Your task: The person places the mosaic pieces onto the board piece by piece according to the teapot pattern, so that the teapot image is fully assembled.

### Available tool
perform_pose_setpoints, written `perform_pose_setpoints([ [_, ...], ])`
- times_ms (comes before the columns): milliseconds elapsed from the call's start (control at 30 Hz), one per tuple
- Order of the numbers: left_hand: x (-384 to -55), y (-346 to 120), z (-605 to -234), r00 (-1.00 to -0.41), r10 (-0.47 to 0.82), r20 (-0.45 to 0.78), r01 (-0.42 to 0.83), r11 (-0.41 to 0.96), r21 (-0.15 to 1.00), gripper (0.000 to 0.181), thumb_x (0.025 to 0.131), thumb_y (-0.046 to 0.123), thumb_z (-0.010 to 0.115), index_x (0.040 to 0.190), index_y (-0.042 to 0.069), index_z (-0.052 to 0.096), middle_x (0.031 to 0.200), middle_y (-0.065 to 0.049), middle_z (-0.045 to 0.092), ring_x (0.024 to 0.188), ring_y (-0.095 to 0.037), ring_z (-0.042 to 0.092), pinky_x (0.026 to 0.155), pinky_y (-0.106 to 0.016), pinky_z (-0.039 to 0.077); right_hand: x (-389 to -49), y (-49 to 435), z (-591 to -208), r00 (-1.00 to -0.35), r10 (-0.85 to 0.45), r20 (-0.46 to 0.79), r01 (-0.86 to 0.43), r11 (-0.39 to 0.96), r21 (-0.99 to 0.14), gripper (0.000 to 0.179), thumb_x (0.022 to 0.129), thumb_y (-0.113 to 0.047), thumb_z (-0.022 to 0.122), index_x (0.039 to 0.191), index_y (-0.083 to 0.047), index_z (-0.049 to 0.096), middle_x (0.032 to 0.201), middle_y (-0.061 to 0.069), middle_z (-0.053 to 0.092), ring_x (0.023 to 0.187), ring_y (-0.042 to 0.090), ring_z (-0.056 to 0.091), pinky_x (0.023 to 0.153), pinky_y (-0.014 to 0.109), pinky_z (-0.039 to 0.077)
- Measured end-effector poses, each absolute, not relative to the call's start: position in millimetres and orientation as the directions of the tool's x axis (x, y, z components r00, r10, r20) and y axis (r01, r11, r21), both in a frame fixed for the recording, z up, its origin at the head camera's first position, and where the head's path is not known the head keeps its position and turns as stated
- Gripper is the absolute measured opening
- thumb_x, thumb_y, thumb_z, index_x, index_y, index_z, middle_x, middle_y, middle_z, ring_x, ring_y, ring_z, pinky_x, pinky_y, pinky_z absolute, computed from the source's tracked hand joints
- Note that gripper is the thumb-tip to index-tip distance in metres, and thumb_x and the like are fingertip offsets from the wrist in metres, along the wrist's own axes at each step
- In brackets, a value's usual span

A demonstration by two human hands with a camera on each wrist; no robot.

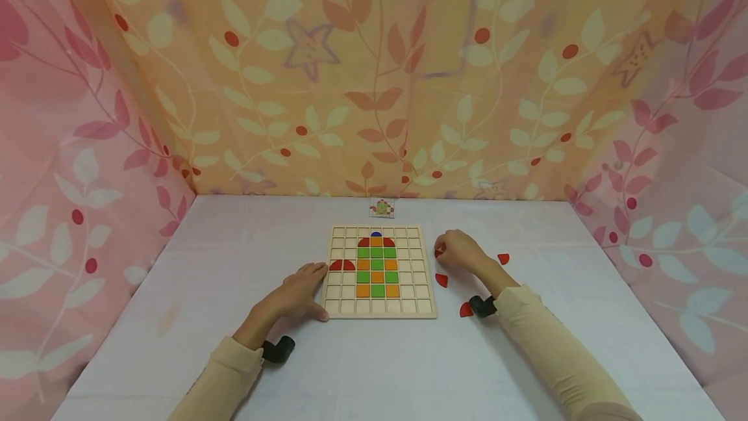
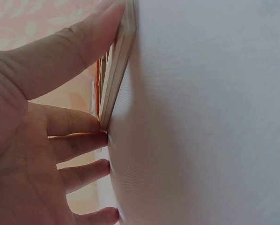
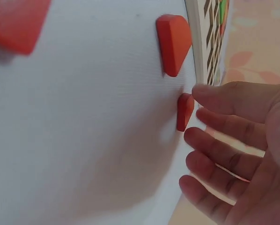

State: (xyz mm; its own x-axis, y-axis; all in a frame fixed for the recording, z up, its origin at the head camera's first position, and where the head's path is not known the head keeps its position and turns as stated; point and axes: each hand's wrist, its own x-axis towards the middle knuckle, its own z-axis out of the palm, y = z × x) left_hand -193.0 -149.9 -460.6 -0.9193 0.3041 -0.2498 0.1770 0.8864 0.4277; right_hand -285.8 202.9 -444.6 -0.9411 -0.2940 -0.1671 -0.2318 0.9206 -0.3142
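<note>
A wooden grid board (image 1: 415, 306) lies on the table with green and orange squares, several red quarter-circle pieces (image 1: 341, 266) and a blue piece (image 1: 376, 234) set in it. My left hand (image 1: 300, 291) rests along the board's left side, its thumb at the near corner and its fingers spread. In the left wrist view, the thumb and index fingertip touch the board's edge (image 2: 116, 70). Right of the board, my right hand (image 1: 461, 252) reaches to a red quarter-circle piece (image 3: 185, 112). Its thumb and index fingertips are right at that piece, the other fingers loosely bent.
Three more loose red pieces lie right of the board: one (image 1: 442, 280) near its edge, one (image 1: 504, 258) beyond the right wrist, one (image 1: 465, 310) beside the black wrist camera (image 1: 482, 306). A small pattern card (image 1: 382, 207) lies behind the board. Patterned cloth (image 1: 374, 83) encloses the table.
</note>
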Motion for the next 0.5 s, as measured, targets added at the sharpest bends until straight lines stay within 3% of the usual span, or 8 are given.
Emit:
perform_pose_setpoints([
  [500, -192.3, -150.6, -459.4, -0.918, 0.306, -0.251, 0.18, 0.887, 0.426, 0.102, 0.067, 0.028, 0.089, 0.149, 0.0, 0.035, 0.156, -0.018, 0.034, 0.147, -0.038, 0.025, 0.115, -0.061, 0.025, -284.7, 206.5, -447.7, -0.951, -0.246, -0.187, -0.182, 0.935, -0.305, 0.019, 0.081, -0.01, 0.074, 0.099, -0.003, 0.074, 0.091, 0.009, 0.069, 0.088, 0.024, 0.057, 0.088, 0.041, 0.052],
])
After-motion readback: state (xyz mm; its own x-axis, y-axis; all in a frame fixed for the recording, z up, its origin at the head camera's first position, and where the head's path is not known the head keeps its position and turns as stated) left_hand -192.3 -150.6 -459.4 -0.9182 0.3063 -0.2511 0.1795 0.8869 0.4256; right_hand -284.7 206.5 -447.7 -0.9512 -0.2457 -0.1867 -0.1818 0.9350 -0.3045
